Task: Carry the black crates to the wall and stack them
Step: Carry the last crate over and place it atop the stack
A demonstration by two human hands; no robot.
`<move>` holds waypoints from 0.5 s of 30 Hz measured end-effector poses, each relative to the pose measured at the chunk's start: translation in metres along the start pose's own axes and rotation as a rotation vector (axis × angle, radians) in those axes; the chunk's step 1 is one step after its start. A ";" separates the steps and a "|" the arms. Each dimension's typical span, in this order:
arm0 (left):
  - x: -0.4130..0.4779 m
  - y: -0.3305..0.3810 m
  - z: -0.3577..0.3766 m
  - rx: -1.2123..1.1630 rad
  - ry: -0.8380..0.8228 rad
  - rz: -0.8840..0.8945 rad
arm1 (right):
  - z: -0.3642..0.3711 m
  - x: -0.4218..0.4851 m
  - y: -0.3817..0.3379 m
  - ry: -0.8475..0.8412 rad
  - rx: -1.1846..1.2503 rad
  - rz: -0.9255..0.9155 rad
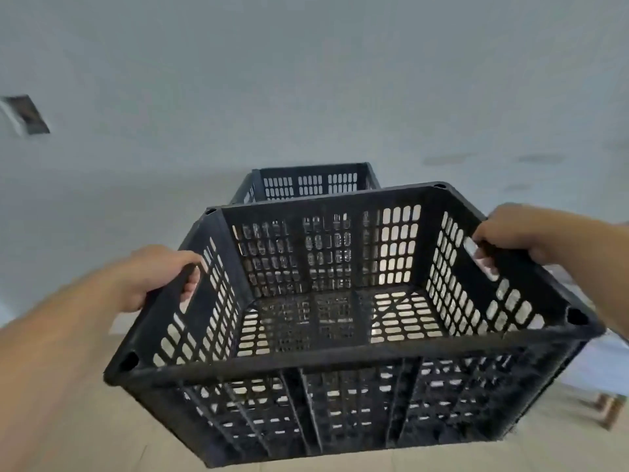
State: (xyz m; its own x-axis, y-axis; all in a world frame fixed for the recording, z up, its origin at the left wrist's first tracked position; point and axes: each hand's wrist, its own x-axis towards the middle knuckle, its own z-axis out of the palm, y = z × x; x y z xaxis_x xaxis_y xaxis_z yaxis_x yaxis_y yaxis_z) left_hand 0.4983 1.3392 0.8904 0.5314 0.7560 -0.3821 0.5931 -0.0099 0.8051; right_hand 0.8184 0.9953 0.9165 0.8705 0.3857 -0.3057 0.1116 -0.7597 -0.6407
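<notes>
Where the crate hangs: the crate (pixel 340 357) is held clear of the floor (pixel 476 458), mouth up and tipped toward the camera, and fills the view from centre down to 6 o'clock.
Left hand: the left hand (pixel 160 274) grips the top of the crate's left wall, at 9 o'clock from the crate's middle.
Left fingers: the left fingers (pixel 190 287) come in from outside through the handle slot. Their tips show inside the wall, clamped on the rim bar above the slot.
Right hand: the right hand (pixel 517 233) grips the top of the right wall, at 2 o'clock from the crate's middle.
Right fingers: the right fingers (pixel 486 264) curl through that wall's slot, their tips showing inside, clamped on the rim bar.
Crate against fingers: the two rim bars sit inside the curled fingers. The body spans between the hands, and its slotted bottom hangs below them.
Far crate: a second black crate (pixel 306 182) sits at 12 o'clock, just beyond the held crate's far wall and partly hidden by it, mouth up. What it stands on cannot be told.
Wall: the pale grey wall (pixel 306 80) fills the upper half, close behind the far crate. Whether they touch cannot be told.
Plate: a dark rectangular plate (pixel 29 114) sits on the wall at 10 o'clock, blurred.
</notes>
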 end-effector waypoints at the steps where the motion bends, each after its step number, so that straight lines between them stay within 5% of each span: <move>1: 0.013 0.019 -0.011 0.007 -0.001 0.022 | -0.008 0.008 -0.019 0.013 -0.011 -0.007; 15: 0.180 0.255 -0.124 0.058 0.029 0.201 | -0.100 0.122 -0.208 0.071 -0.022 -0.010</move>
State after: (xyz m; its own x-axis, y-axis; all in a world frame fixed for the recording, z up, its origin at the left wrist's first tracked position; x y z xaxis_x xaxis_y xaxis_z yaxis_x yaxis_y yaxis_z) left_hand 0.6710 1.5539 1.0830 0.6258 0.7532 -0.2025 0.5111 -0.1999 0.8360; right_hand 0.9491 1.1478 1.0834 0.9009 0.3562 -0.2481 0.1304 -0.7672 -0.6280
